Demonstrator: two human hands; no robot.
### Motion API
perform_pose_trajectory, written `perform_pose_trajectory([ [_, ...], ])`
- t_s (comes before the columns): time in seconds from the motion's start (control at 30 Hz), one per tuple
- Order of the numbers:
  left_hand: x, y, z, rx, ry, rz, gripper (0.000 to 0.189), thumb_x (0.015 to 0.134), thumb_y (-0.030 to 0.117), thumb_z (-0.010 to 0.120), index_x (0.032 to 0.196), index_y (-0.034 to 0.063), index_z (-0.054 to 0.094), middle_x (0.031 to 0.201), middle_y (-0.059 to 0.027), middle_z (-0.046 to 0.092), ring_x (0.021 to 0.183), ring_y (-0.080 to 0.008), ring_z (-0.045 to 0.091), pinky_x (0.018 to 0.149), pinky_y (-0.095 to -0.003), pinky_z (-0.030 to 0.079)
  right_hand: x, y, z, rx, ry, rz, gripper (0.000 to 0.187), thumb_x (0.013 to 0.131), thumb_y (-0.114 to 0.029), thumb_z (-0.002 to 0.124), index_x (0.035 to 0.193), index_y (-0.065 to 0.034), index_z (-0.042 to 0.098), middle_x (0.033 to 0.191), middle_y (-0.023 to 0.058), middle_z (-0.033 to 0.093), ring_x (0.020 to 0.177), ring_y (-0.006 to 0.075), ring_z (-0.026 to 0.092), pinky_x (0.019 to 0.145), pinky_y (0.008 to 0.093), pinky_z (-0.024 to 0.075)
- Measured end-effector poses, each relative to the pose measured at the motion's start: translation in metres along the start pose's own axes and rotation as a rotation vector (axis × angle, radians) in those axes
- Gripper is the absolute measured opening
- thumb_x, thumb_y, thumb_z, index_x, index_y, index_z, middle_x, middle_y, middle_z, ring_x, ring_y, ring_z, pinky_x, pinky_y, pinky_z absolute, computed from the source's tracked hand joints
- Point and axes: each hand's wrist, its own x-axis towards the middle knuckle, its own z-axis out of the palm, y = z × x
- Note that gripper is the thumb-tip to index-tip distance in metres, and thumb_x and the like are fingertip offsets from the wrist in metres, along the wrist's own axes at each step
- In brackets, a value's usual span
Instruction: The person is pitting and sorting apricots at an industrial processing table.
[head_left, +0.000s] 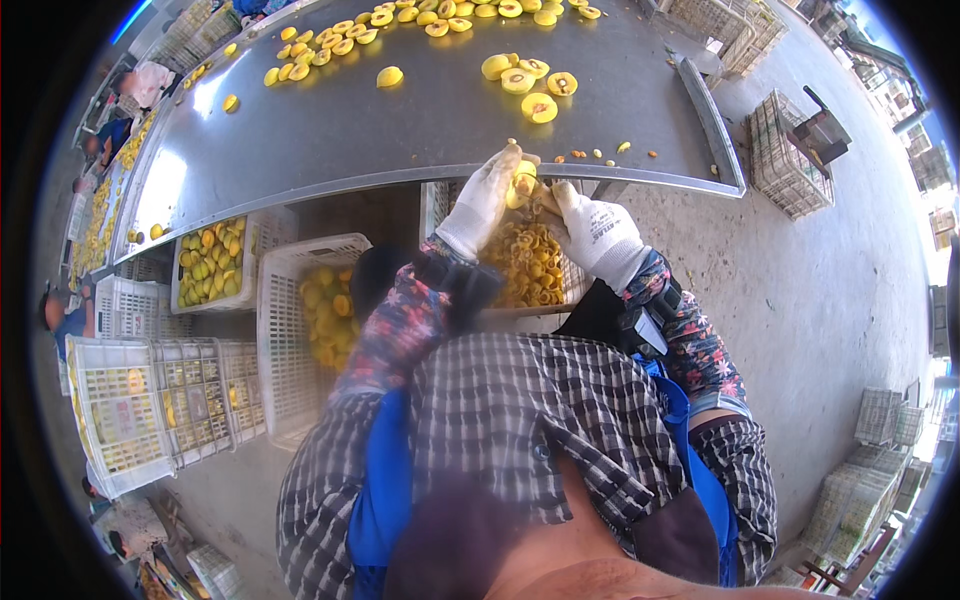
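In front of me, at the near edge of the metal table (315, 142), my left hand (480, 202) in a white knit glove grips a yellow peach half (523, 184). My right hand (596, 229), gloved too, is closed close beside that fruit. Its fingers pinch what appears to be a small brown-handled tool, mostly hidden. Below both hands, a crate holds a heap of yellow ring-shaped fruit cuttings (525, 266). Just past my hands lie several cut peach halves (539, 108), some with the pit in place. Small pits and scraps (577, 154) are scattered along the table edge.
More halves (442, 15) cover the table's far side, bounded by a raised metal rim (709, 112). At my left stand crates of whole yellow fruit (212, 259) and a white plastic crate (289, 345). A crate with a metal device (821, 135) stands right. Other people (112, 139) work far left.
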Motion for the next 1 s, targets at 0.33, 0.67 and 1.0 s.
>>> perform_pose_trajectory([
  [0.33, 0.019, 0.000, -0.003, -0.025, -0.179, -0.085, 0.048, 0.100, 0.041, 0.044, 0.118, -0.0008, 0.057, 0.104, -0.0052, 0.062, 0.093, -0.0107, 0.057, 0.086, -0.0240, 0.045, -0.002, 0.007, 0.025, 0.423, 0.076, 0.087, 0.022, 0.093, -0.021, 0.054, 0.104, -0.0024, 0.048, 0.088, 0.0223, 0.062, 0.081, 0.0427, 0.061, 0.069, 0.0458, 0.0488],
  [0.67, 0.010, -0.005, 0.008, -0.052, -0.001, 0.001, 0.043, 0.096, 0.040, 0.052, 0.090, -0.0009, 0.065, 0.080, -0.0095, 0.066, 0.074, -0.0160, 0.064, 0.068, -0.0258, 0.051, -0.003, 0.002, 0.013, 1.056, -0.228, 0.306, 0.030, 0.099, -0.029, 0.049, 0.119, -0.0057, 0.051, 0.073, -0.0046, 0.046, 0.056, 0.0037, 0.042, 0.049, 0.0202, 0.0345],
  [1.0, 0.008, 0.009, 0.013, -0.212, 0.013, -0.272, 0.048, 0.096, 0.045, 0.050, 0.101, -0.0012, 0.060, 0.085, -0.0140, 0.067, 0.069, -0.0208, 0.066, 0.057, -0.0290, 0.053, -0.009, 0.004, 0.027, 2.093, -0.556, 0.527, 0.032, 0.099, -0.037, 0.047, 0.112, -0.0074, 0.050, 0.061, -0.0033, 0.039, 0.036, 0.0059, 0.028, 0.032, 0.0198, 0.0237],
])
